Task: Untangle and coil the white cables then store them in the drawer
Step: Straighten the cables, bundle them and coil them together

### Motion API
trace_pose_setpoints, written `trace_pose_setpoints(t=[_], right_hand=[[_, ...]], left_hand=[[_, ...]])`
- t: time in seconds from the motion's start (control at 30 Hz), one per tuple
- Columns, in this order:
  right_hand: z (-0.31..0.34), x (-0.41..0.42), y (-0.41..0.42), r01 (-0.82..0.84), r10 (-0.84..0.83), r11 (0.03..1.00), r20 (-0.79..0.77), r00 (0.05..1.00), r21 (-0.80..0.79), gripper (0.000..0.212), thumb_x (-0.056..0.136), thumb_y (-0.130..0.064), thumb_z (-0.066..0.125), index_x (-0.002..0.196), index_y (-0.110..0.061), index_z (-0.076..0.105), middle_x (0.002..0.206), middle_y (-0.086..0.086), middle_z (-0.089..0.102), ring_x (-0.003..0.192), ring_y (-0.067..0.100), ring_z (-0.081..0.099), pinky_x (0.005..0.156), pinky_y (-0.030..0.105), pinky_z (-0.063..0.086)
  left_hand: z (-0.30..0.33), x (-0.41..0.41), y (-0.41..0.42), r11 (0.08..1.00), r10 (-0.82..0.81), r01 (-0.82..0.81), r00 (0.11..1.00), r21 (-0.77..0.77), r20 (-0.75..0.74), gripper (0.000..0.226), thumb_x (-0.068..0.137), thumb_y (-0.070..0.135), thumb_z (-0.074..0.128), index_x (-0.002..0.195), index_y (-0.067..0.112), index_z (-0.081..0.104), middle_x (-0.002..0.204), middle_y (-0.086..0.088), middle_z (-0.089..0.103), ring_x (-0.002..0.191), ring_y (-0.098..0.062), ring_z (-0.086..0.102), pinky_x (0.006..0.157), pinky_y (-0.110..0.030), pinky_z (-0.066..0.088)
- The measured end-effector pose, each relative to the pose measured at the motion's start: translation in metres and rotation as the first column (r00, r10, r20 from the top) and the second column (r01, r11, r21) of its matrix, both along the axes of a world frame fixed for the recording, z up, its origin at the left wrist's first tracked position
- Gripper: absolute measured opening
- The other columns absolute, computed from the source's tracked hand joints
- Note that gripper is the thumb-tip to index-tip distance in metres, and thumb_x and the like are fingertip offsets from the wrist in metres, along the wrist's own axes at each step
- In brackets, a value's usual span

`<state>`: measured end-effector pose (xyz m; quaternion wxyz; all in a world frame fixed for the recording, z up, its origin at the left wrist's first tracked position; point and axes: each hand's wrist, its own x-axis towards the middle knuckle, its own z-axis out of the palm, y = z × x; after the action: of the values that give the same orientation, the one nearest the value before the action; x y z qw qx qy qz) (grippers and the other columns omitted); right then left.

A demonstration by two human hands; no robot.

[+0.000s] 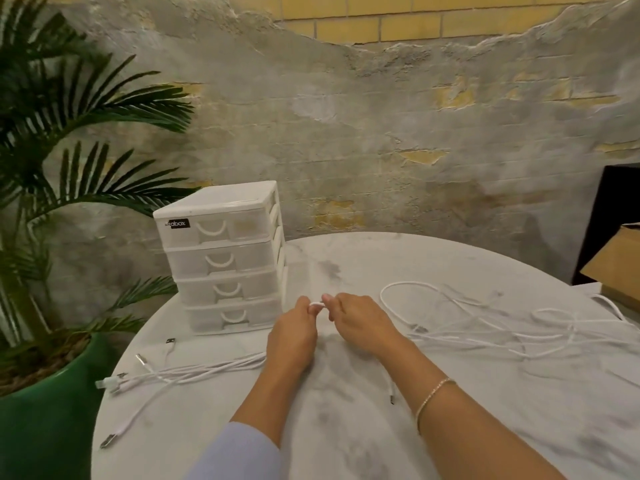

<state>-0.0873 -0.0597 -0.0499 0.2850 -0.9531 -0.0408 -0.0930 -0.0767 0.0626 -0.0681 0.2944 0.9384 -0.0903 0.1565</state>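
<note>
A: What are the hands doing right now?

B: Both are working at mid-table. The left hand (292, 336) and the right hand (360, 322) are pinching one short white bend of cable (316, 304) between their fingertips, fingers curled in on it, the two hands almost touching.

A: Which cable is that?

B: It seems to be running out from under the left hand into the straightened bundle of cables (194, 374), which is lying toward the table's left edge with its USB plugs (140, 359) fanning out. I cannot trace it for sure under the hands.

A: And the rest?

B: A loose tangle of white cables (485, 323) is sprawling to the right of the right hand, loops crossing each other, still unsorted.

A: So which step is this?

B: I'm judging it as untangling, early on; nothing is looking coiled yet. The four-drawer plastic organizer (225, 261) is standing just behind the left hand, every drawer closed.

A: What is the next move asking for?

B: Probably drawing this strand free of the tangle without tightening the crossings, then winding it into loops. A drawer will need pulling open before storing anything on this marble-patterned table (450, 427).
</note>
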Motion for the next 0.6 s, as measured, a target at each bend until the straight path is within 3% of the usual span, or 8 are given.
trace_pose_setpoints(t=[0.1,0.23,0.43,0.5,0.6], right_hand=[[0.002,0.002,-0.008,0.129,-0.125,0.989,0.061,0.990,-0.068,0.054,0.100,-0.047,0.020,0.109,-0.015,0.063,0.113,0.013,0.064,0.109,0.033,0.056,0.082,0.035,0.039],[-0.007,0.013,-0.021,0.313,-0.311,0.944,0.038,0.950,-0.103,0.056,0.100,-0.045,0.022,0.109,-0.012,0.066,0.115,0.013,0.064,0.109,0.032,0.057,0.088,0.035,0.041],[-0.015,0.024,-0.017,0.304,-0.311,0.935,-0.014,0.950,-0.184,0.047,0.098,-0.037,0.028,0.112,-0.009,0.063,0.118,0.013,0.062,0.110,0.031,0.057,0.090,0.035,0.042],[-0.013,0.027,-0.017,0.317,-0.329,0.932,-0.040,0.944,-0.179,0.044,0.097,-0.035,0.031,0.112,-0.009,0.062,0.120,0.012,0.061,0.110,0.031,0.057,0.090,0.034,0.042],[-0.012,0.030,-0.017,0.340,-0.355,0.925,-0.063,0.933,-0.172,0.041,0.096,-0.032,0.033,0.112,-0.009,0.062,0.120,0.011,0.061,0.110,0.030,0.057,0.088,0.033,0.042]], left_hand=[[0.007,-0.006,-0.001,0.997,-0.074,0.075,0.995,0.012,-0.072,0.034,0.100,0.043,0.028,0.087,0.015,0.041,0.082,-0.005,0.057,0.081,-0.027,0.055,0.064,-0.033,0.037],[0.013,-0.015,-0.012,0.950,-0.164,0.209,0.966,0.232,-0.199,0.037,0.100,0.045,0.027,0.090,0.014,0.043,0.100,-0.013,0.061,0.093,-0.031,0.057,0.068,-0.032,0.036],[0.018,-0.017,-0.014,0.924,-0.176,0.292,0.899,0.247,-0.401,0.046,0.102,0.038,0.027,0.111,0.002,0.054,0.115,-0.018,0.059,0.107,-0.032,0.055,0.085,-0.033,0.041],[0.020,-0.018,-0.013,0.916,-0.188,0.310,0.892,0.254,-0.410,0.047,0.102,0.037,0.028,0.113,0.000,0.055,0.111,-0.018,0.060,0.108,-0.032,0.055,0.086,-0.032,0.041],[0.023,-0.023,-0.010,0.906,-0.192,0.332,0.875,0.263,-0.446,0.049,0.102,0.037,0.027,0.115,-0.001,0.056,0.082,-0.005,0.051,0.089,-0.027,0.049,0.087,-0.033,0.041]])
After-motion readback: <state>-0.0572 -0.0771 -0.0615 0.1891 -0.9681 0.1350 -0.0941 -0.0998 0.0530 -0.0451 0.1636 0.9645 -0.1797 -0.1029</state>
